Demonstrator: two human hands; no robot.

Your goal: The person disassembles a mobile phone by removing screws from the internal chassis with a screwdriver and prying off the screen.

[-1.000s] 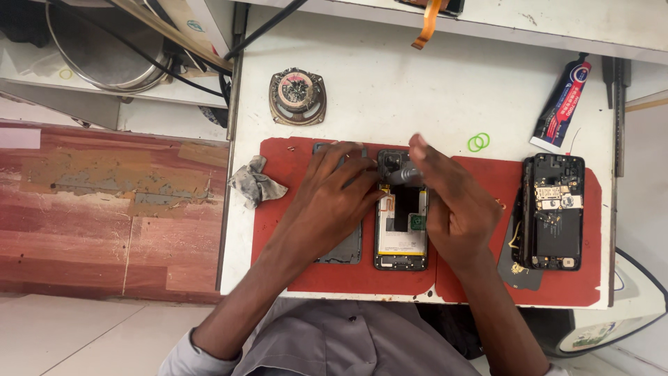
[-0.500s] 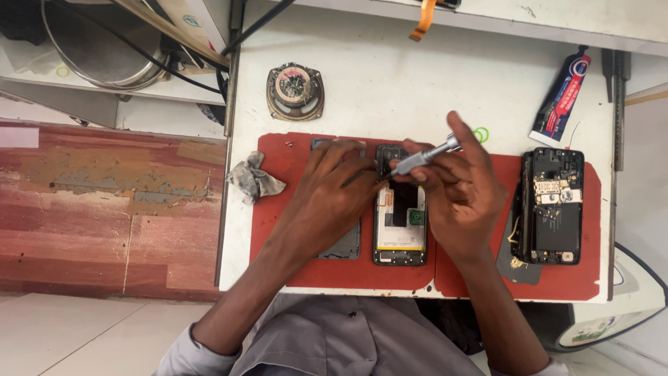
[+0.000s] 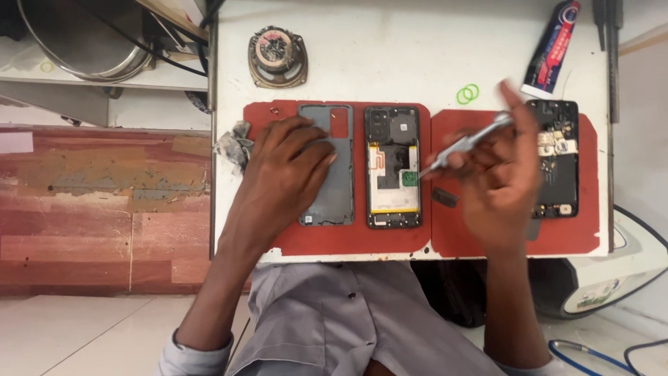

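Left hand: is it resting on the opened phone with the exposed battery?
No, the left hand lies on the grey back cover beside the opened phone.

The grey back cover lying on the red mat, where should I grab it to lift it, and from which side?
Probably by its long right edge, coming from above. The grey back cover lies flat on the red mat, and the left hand rests over its left part. The right edge is bare, with a narrow gap before the opened phone.

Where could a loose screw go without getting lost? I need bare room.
Bare white tabletop between the old speaker and the glue tube. The red mats are crowded: left hand on the back cover, right hand holding tweezers.
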